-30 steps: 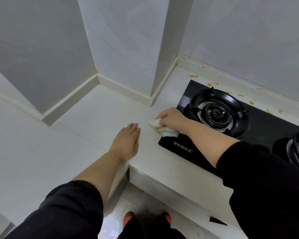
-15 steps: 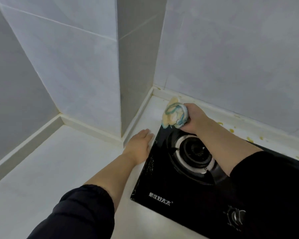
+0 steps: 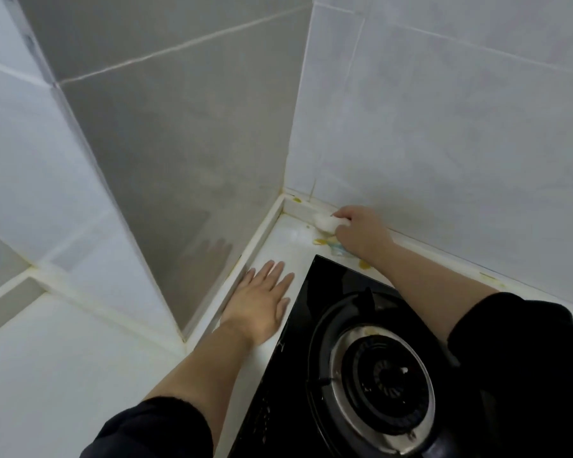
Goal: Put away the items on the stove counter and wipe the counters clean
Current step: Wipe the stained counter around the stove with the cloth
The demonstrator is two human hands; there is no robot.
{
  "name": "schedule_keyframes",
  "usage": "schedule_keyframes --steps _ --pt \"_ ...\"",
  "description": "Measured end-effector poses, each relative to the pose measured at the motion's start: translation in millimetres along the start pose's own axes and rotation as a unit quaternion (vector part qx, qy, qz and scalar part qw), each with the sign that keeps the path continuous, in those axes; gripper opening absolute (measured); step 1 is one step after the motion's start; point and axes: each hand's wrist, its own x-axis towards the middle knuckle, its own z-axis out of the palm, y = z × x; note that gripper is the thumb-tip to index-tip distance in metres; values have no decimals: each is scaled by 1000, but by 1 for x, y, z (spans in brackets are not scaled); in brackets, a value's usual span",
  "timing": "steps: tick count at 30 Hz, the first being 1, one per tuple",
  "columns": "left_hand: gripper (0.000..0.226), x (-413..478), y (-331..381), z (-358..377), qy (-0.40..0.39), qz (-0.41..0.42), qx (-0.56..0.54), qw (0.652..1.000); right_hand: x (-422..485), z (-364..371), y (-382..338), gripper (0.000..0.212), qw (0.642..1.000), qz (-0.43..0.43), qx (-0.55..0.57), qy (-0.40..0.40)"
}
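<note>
Nearest the camera, two dark sleeves frame the bottom edge, both forearms bare beyond them. Between the arms sits the black glass stove, set at an angle on the white desk, its round burner ringed in metal under a black pan support.

Just left of the stove's far corner, the left grip lies released, palm down on the desk with straight fingers spread, in the narrow strip between the stove and the foot of a tiled column.

Farther on, the right arm crosses above the stove's back edge. The right grip grasps a wadded pale cloth, fingers curled round it. The cloth is at the desk's far corner, against the low ledge at the foot of the back wall. Yellow stains mark the desk just beside the cloth, and more dot the ledge to the right.
</note>
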Motion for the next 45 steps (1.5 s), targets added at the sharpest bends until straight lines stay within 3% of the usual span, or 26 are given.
schedule_keyframes --steps 5,9,15,19,23,28,32,37,42,45 --pt "71 1 0 2 2 -5 2 1000 34 42 -17 34 989 -82 -119 6" --pt "72 4 -1 1 -3 -3 1 1000 50 84 -37 29 951 -123 -281 -18" --pt "71 5 0 0 -8 -2 4 1000 58 53 18 43 929 -201 -267 -157" --pt "70 5 -1 2 -11 -2 10 1000 36 15 67 36 925 -162 -293 -179" --pt "69 6 -1 1 -9 -1 3 1000 45 17 59 19 942 -123 -261 -169" --pt "65 6 -1 0 -2 -5 -11 1000 53 32 0 41 977 -132 -158 -50" --pt "66 7 0 0 1 -10 -12 1000 62 46 -48 35 954 -157 -250 46" --pt "70 7 1 1 1 -20 -21 1000 58 63 -51 28 915 -146 -376 6" --pt "70 8 1 1 9 -23 -27 999 41 27 -19 32 891 -82 -445 -47" --pt "69 10 2 2 9 -26 -27 999 33 24 -21 30 892 -108 -437 -41"
